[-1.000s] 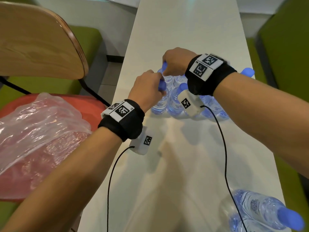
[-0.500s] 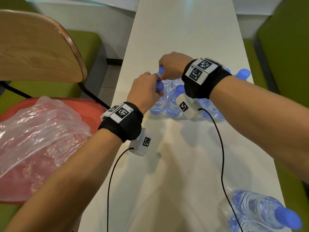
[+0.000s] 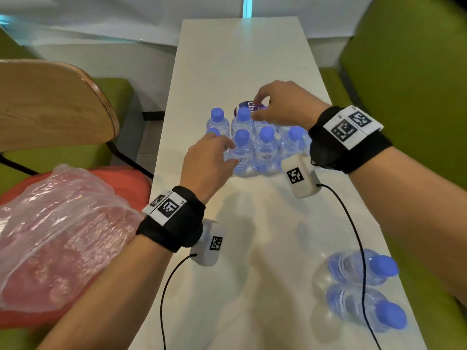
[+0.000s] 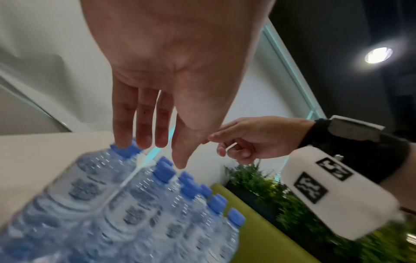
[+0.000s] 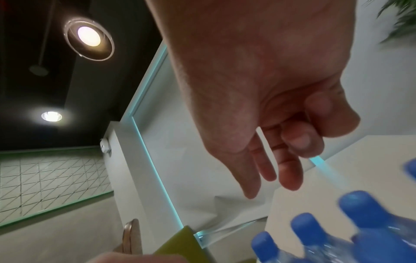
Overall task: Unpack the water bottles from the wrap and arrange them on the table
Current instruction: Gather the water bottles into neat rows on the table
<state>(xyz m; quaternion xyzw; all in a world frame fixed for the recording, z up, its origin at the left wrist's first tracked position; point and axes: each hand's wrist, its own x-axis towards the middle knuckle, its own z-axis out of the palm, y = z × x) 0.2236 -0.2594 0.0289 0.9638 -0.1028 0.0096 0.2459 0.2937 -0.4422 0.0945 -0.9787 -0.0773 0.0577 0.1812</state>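
Observation:
Several small water bottles (image 3: 265,147) with blue caps stand close together mid-table on the white table (image 3: 240,59). A purple label (image 3: 243,105) shows behind them. My left hand (image 3: 228,154) hovers at the group's front left with straight fingers; in the left wrist view the hand (image 4: 159,154) has its fingertips just over the caps of the bottles (image 4: 135,204) and holds nothing. My right hand (image 3: 255,108) is over the back row by the purple label. In the right wrist view the hand (image 5: 286,165) has loosely curled, empty fingers above the caps (image 5: 315,229).
Two more bottles (image 3: 353,271) (image 3: 353,309) lie on their sides at the table's near right corner. Crumpled clear plastic wrap (image 3: 58,223) sits on a red chair seat at the left, under a wooden chair back (image 3: 50,104). Green seating (image 3: 404,59) flanks the right.
Both hands gripped bottle caps at the group before; now they have let go and their fingers have opened above the bottles. The head view has tilted up.

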